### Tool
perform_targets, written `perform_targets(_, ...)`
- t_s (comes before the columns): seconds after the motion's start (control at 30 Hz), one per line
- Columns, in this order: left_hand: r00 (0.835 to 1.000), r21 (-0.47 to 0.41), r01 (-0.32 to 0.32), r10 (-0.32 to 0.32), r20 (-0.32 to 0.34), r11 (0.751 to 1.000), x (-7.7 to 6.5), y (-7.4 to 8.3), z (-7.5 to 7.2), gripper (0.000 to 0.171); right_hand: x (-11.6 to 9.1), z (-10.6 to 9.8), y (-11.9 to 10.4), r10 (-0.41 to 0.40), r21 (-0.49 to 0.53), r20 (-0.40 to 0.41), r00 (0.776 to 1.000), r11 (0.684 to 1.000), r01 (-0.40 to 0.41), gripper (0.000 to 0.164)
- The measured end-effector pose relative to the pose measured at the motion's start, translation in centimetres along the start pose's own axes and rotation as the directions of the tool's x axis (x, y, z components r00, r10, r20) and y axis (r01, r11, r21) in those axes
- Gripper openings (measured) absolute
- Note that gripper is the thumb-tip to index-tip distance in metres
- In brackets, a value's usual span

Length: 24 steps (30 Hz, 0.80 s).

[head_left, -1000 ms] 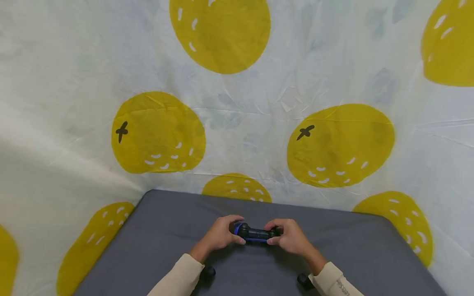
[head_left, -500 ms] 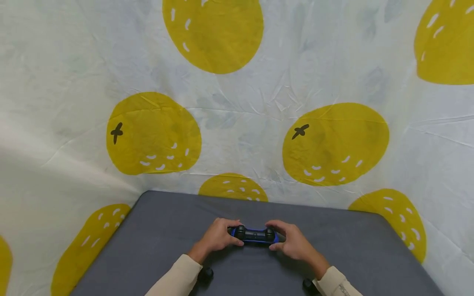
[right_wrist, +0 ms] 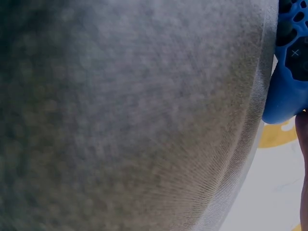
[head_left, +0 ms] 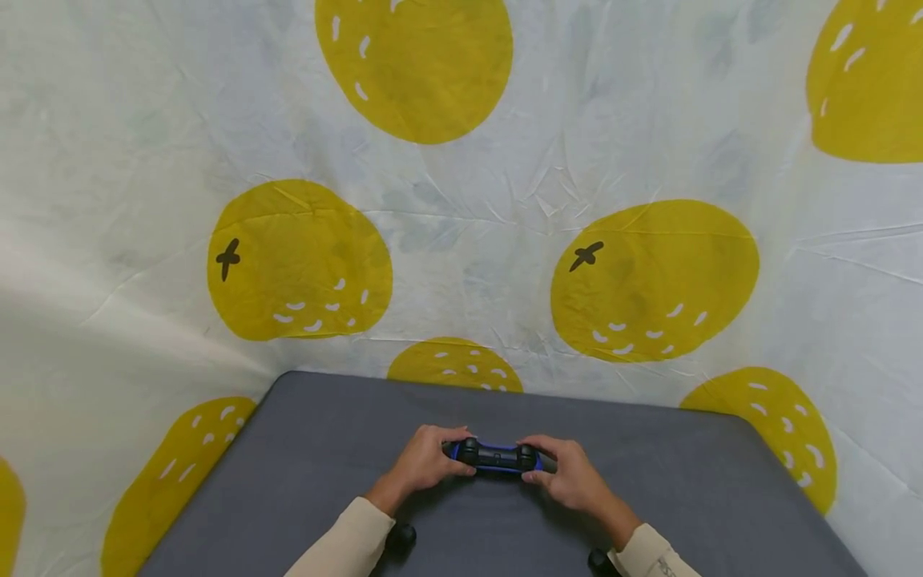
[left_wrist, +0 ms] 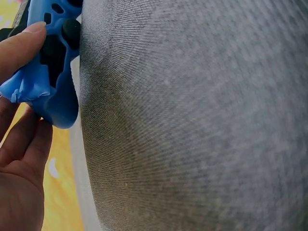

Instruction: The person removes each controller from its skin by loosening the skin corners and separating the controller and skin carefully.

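Note:
A game controller (head_left: 497, 457) in a blue cover lies between my two hands, low over the grey cloth. My left hand (head_left: 427, 461) grips its left end, thumb on the near side and fingers round the far side. At the right end, my right hand (head_left: 566, 473) holds it the same way. The left wrist view shows the blue handle of the controller (left_wrist: 62, 106), with the left thumb (left_wrist: 21, 48) over its dark button area. In the right wrist view, part of the controller (right_wrist: 284, 98) with an X-marked button shows at the edge, beside a sliver of the right hand (right_wrist: 302, 139).
Grey cloth covers the table (head_left: 360, 409), whose far edge meets a white sheet (head_left: 469, 280) printed with yellow fruit. That sheet also hangs along the left and right sides. A black device (head_left: 401, 538) sits at the left wrist, another black device (head_left: 600, 562) at the right.
Over the first half second, the controller turned a little between my hands and its right end shifted slightly right. The view also swung slightly. Since then, hands and controller have stayed nearly still.

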<state>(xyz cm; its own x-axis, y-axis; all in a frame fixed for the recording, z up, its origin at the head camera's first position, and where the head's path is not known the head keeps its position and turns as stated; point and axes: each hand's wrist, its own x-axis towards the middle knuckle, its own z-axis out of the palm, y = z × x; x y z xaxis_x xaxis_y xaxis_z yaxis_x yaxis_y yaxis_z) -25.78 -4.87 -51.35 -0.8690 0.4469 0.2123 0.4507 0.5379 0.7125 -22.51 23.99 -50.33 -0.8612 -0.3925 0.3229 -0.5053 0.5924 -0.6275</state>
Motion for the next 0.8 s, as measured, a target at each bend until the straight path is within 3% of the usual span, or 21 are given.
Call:
perform_targets(0.27,1.0,-0.008,0.005,-0.005,-0.004,1.0,-0.03,-0.19,-0.09,0.051,-0.06,0.03,0.16,0.001,-0.049,0.015,1.0,0.999,0.0,0.057)
perform_targets(0.4,1.0,-0.02,0.009,-0.008,0.004,1.0,-0.01,-0.21,-0.24,0.052,-0.01,0.18,0.26,0.004,-0.063,0.034,0.999,0.998,-0.002,0.055)
perform_targets(0.6,1.0,-0.041,0.001,0.0,0.018,0.999,0.2,-0.06,-0.53,0.048,0.12,0.32,0.36,-0.057,-0.078,-0.016,0.998,0.995,0.055,0.049)
perform_targets(0.8,0.999,-0.039,-0.041,0.041,-0.01,0.998,0.25,0.04,-0.7,0.042,0.09,0.37,0.28,-0.131,-0.067,-0.077,0.988,0.99,0.126,0.051)
